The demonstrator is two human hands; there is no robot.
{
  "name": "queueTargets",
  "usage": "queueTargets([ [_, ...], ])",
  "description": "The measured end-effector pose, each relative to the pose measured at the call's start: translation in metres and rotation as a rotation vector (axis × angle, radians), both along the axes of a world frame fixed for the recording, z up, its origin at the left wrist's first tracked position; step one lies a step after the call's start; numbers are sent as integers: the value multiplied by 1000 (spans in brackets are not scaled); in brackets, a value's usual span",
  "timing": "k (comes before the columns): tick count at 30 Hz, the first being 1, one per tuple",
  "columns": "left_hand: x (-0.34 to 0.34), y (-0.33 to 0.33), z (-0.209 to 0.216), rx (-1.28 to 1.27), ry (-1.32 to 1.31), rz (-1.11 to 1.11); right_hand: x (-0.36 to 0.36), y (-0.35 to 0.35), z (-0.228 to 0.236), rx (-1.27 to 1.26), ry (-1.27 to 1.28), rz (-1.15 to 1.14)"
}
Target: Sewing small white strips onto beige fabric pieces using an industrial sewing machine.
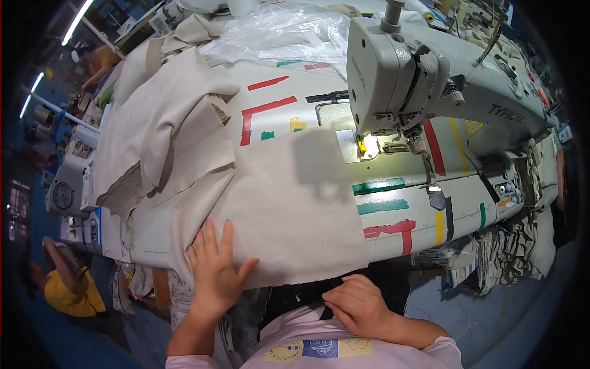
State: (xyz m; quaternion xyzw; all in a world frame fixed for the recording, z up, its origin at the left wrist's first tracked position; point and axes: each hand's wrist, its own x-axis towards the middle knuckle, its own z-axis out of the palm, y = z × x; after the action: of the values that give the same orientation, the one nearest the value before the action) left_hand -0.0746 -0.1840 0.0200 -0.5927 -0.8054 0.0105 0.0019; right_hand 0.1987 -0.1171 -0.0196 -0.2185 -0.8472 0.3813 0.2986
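A beige fabric panel (289,209) lies flat on the sewing table, its near edge hanging at the front of the table top. My left hand (218,267) rests on its near left part, open, fingers spread and palm down. My right hand (359,304) is just off the panel's near edge, in front of my body. Its fingers are curled together, and whatever they may hold is hidden. The sewing machine (424,74) stands to the right, its lit needle area (369,146) just beyond the panel's far right corner. The machine head's shadow falls on the cloth.
More beige cloth (166,123) is heaped at the left of the table. Clear plastic sheeting (289,31) lies behind. Coloured tape strips (381,206) mark the table top. Stacked fabric pieces (491,264) hang below at the right. A person in yellow (70,286) is at the far left.
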Motion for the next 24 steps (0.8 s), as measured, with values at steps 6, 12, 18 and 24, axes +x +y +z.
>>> queueTargets([
  [6, 20, 116, 30, 118, -269, -623, -4, 43, 17, 171, 56, -259],
  [12, 5, 269, -11, 380, -205, -1103, -8, 68, 13, 238, 2, -460],
  [18, 9, 286, 3, 259, -105, -1165, -7, 82, 12, 212, -72, -591],
  [24, 17, 277, -14, 527, -233, -1126, -24, 100, 20, 146, -187, -618],
])
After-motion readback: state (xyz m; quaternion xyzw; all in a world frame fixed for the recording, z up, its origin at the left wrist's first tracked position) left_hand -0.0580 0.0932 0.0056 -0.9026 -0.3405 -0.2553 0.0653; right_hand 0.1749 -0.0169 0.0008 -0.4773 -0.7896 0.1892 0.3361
